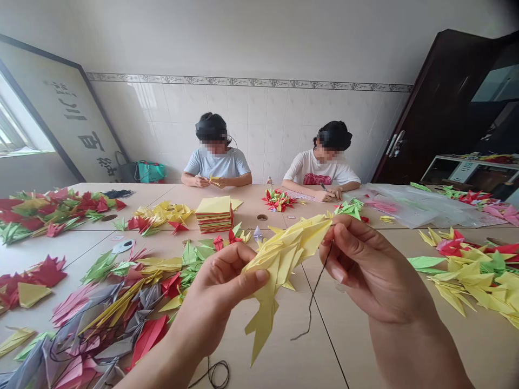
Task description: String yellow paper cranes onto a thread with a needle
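1. Slanting across the centre of the frame, a yellow paper bundle (284, 248) was held up above the table (292, 367); it was matte, layered and spiky, built of many overlapping folded points.
2. Its long axis rose from lower left to upper right, the narrow tip pointing right, while a forked flap hung down towards the bottom of the frame.
3. The left hand (227, 286) was closed round the bundle's left end, thumb pressed flat on top.
4. The right hand (375, 265) was pinched nearly closed at the tip, gripping a black thread (311, 308) that dangled below; whether it also gripped paper, I could not tell.
5. Behind, left of centre, stood a paper stack (214, 216).
6. Coloured folded pieces (133, 302) filled the lower left.
7. Two people (217, 162) sat at the far edge.
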Tool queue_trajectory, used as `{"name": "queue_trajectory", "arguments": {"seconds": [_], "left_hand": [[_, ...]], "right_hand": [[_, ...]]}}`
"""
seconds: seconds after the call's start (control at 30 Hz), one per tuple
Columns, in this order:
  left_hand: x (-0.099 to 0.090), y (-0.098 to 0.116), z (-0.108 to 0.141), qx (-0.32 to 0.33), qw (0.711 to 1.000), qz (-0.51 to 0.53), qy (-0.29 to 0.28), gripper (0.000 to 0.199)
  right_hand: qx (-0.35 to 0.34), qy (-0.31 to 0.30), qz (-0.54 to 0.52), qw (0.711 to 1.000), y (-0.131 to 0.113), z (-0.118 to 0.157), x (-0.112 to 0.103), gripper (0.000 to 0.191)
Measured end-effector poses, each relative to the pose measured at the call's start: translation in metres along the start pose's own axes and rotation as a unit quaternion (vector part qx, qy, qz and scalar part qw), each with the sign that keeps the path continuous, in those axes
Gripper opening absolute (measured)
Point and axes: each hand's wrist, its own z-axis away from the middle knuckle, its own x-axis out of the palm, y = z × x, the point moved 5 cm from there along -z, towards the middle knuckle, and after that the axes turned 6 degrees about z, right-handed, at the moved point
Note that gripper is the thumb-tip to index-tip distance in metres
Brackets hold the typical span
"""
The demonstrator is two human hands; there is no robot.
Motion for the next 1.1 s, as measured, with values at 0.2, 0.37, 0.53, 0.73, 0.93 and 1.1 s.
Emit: {"name": "queue_trajectory", "arguments": {"seconds": [0.2, 0.37, 0.53, 0.73, 0.93, 1.1], "left_hand": [[0.0019, -0.0022, -0.001, -0.012, 1.0, -0.001, -0.015, 0.018], [0.0035, -0.0029, -0.0004, -0.01, 1.0, 0.009, -0.026, 0.016], [0.0044, -0.0015, -0.0002, -0.003, 0.999, 0.017, -0.033, 0.017], [0.0044, -0.0012, -0.001, 0.003, 0.999, 0.013, -0.044, 0.015], [0.0041, -0.0015, 0.0003, 0.002, 0.999, 0.007, -0.035, 0.016], [0.0032, -0.0024, 0.0003, 0.0, 1.0, -0.004, -0.023, 0.017]], "right_hand": [[-0.021, 0.029, 0.004, 0.999, -0.001, -0.0011, -0.0012, 0.018], [-0.028, 0.059, -0.019, 0.998, -0.0019, -0.0008, -0.0013, 0.018], [-0.02, 0.068, -0.065, 0.995, -0.0027, -0.0011, -0.0027, 0.013], [-0.041, 0.066, -0.028, 0.997, -0.0039, -0.003, -0.0055, 0.016], [-0.02, 0.041, 0.021, 0.999, -0.0017, -0.0021, -0.0012, 0.024], [-0.078, 0.067, 0.089, 0.991, -0.0063, 0.0025, -0.0013, 0.026]]}}
